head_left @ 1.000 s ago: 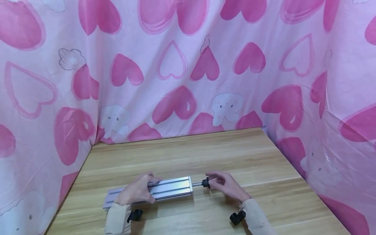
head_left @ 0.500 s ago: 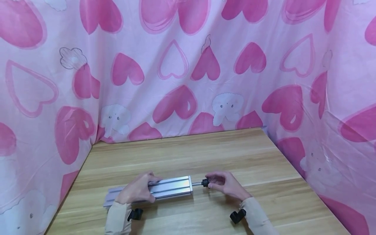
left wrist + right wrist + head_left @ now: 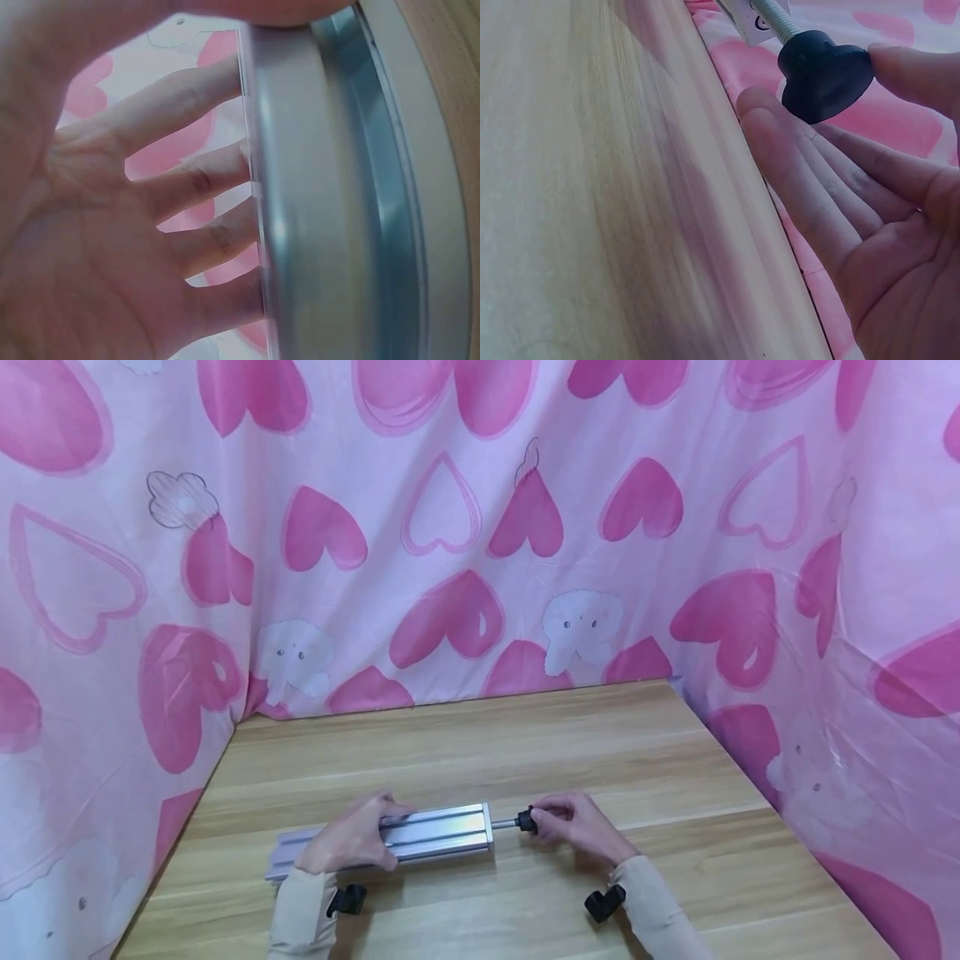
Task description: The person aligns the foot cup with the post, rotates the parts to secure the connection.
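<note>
A silver aluminium extrusion profile (image 3: 457, 831) lies lengthwise near the front of the table. My left hand (image 3: 348, 837) grips it from above, the thumb on its near side and the fingers over the far side. In the left wrist view, the fingertips (image 3: 244, 161) meet the edge of the grooved profile (image 3: 307, 195). From the right end, a threaded rod (image 3: 505, 824) sticks out, tipped with a black levelling foot (image 3: 527, 821). My right hand (image 3: 581, 827) pinches this foot. In the right wrist view, thumb and fingers touch the rim of the flared black foot (image 3: 825, 79).
The wood-grain table (image 3: 600, 743) extends behind and to the right of the hands. Pink heart-patterned cloth (image 3: 450, 527) hangs round its back and sides. A black wrist mount (image 3: 347, 900) sits at the left cuff, another black mount (image 3: 604, 903) at the right.
My right fingers loosen and shift at the black foot, then close round it again. The left hand and the profile stay in place. The head view tilts slightly.
</note>
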Available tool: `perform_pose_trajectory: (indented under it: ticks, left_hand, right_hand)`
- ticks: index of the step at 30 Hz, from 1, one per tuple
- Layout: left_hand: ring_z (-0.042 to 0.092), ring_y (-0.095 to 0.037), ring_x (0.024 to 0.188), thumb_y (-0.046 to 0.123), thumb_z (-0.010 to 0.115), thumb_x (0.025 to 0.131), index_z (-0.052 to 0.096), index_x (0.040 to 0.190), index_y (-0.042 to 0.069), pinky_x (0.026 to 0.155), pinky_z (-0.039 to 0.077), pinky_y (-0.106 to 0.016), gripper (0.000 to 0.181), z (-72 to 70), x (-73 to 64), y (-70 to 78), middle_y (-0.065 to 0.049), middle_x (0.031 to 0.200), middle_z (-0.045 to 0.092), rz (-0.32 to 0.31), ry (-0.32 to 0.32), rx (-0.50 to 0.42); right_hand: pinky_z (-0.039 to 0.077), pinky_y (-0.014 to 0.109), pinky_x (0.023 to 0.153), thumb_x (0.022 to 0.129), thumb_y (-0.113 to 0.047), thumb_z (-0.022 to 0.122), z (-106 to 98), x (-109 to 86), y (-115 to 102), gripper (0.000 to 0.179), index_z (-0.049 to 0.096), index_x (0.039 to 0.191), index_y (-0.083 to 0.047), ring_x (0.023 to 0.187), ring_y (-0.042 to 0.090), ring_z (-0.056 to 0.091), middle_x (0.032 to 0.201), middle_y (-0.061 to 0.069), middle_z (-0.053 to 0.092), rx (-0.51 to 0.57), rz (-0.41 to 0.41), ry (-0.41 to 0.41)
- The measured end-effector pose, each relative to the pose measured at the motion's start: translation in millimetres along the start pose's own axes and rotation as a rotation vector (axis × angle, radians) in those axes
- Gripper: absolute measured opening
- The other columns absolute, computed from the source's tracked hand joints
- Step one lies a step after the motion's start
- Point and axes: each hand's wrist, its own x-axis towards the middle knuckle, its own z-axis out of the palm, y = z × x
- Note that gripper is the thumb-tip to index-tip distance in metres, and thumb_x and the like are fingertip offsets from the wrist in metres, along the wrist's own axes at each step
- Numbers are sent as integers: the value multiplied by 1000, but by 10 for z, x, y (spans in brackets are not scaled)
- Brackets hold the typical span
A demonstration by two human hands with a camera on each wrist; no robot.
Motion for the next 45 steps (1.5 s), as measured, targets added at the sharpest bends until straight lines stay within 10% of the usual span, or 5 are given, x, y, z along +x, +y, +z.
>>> perform_pose_trajectory:
  ticks: [9, 20, 45]
  left_hand:
    - [54, -16, 92, 8, 89, 56, 68, 130, 6, 80, 49, -27, 77, -25, 3, 16, -4, 108, 61, 0, 0, 1]
    - [54, -16, 91, 9, 88, 57, 68, 130, 6, 79, 49, -28, 76, -64, -6, 60, -4, 109, 61, 17, 17, 11]
    - [53, -15, 89, 9, 88, 55, 69, 130, 6, 78, 48, -25, 77, -12, -8, 34, -3, 106, 61, 25, 16, 9]
  right_hand:
    - [60, 33, 75, 104, -31, 55, 0, 31, -4, 38, 70, 113, 2, 80, 29, 75, 94, 18, 75, -21, 3, -28]
    - [50, 29, 102, 88, -13, 76, -6, -49, -8, 57, 55, 140, -3, 122, 19, 64, 138, 17, 62, 54, -140, 12]
    - [57, 28, 84, 97, -30, 66, -17, -13, 14, 38, 68, 123, -3, 90, 26, 75, 100, 9, 78, 4, -18, 20]
